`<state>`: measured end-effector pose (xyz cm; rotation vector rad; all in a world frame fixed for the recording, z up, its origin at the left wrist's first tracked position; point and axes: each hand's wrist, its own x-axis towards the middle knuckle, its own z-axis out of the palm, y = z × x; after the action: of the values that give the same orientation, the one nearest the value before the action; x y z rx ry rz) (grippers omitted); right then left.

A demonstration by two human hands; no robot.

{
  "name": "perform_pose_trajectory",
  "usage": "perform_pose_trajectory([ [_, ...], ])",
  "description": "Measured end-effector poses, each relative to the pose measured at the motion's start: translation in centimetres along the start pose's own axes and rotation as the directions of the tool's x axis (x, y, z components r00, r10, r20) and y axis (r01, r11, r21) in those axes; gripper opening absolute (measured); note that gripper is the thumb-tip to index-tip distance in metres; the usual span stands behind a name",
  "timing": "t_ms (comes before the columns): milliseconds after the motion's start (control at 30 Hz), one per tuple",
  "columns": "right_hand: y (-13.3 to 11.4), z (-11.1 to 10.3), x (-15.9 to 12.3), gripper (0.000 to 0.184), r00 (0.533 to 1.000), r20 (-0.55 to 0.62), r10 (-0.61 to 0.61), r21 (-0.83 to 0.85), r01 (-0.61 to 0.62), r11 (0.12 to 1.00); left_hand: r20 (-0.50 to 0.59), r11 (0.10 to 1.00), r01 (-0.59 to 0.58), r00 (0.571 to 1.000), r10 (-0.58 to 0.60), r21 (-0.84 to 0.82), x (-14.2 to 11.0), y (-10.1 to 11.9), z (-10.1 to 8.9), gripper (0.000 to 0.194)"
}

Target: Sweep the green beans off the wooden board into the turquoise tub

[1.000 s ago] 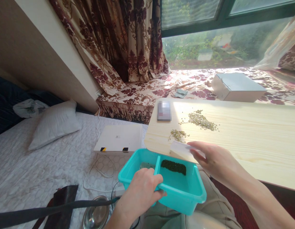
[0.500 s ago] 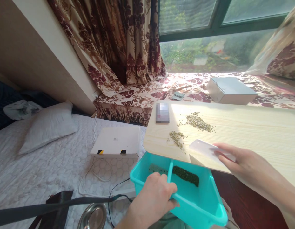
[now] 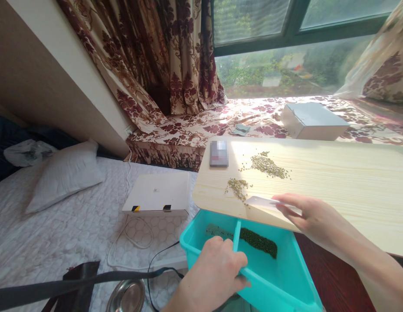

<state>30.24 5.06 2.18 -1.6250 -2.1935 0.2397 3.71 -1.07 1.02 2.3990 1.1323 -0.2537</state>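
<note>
My left hand [image 3: 217,271] grips the near rim of a turquoise two-compartment bin [image 3: 282,284], just where the divider meets it. The bin sits below the near edge of a pale wooden board [image 3: 338,182]. Dark green grains [image 3: 258,242] lie in its right compartment; a thin scatter of grains shows in the left. Between the fingers of my right hand [image 3: 305,214] is a flat white plastic scraper [image 3: 261,202], tilted on the board near its front edge. Its tip is beside a small heap of brownish-green grains [image 3: 237,187]. A larger patch of grains [image 3: 269,166] lies farther back.
A small blurred box [image 3: 218,154] rests at the board's left corner. A white flat box [image 3: 158,193] lies on the bed, with a metal bowl [image 3: 126,297] and a black strap [image 3: 90,279] nearer. Another box [image 3: 315,120] stands on the window ledge.
My right hand has moved left with the scraper, bringing its tip to the smaller grain heap. The bin has shifted slightly right and down, my left hand still on its rim.
</note>
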Motion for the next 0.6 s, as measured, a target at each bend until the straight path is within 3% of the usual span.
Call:
perform_pose_trajectory([
  [300, -0.2, 0.6, -0.2, 0.034, 1.0, -0.004, 0.019, 0.075, -0.018, 0.997, 0.055, 0.996, 0.084, 0.995, -0.084, 0.014, -0.3, -0.4, -0.9, 0.025],
  [400, -0.9, -0.1, -0.4, 0.032, 0.998, 0.058, 0.026, 0.109, -0.032, 0.994, 0.033, 0.997, 0.081, 0.996, -0.08, -0.005, -0.4, -0.7, -0.5, 0.029],
  [600, -1.2, -1.2, -1.1, 0.034, 0.997, 0.051, 0.059, 0.113, -0.064, 0.992, -0.007, 0.996, 0.076, 0.997, -0.077, -0.041, -0.5, -1.1, -0.3, 0.03],
])
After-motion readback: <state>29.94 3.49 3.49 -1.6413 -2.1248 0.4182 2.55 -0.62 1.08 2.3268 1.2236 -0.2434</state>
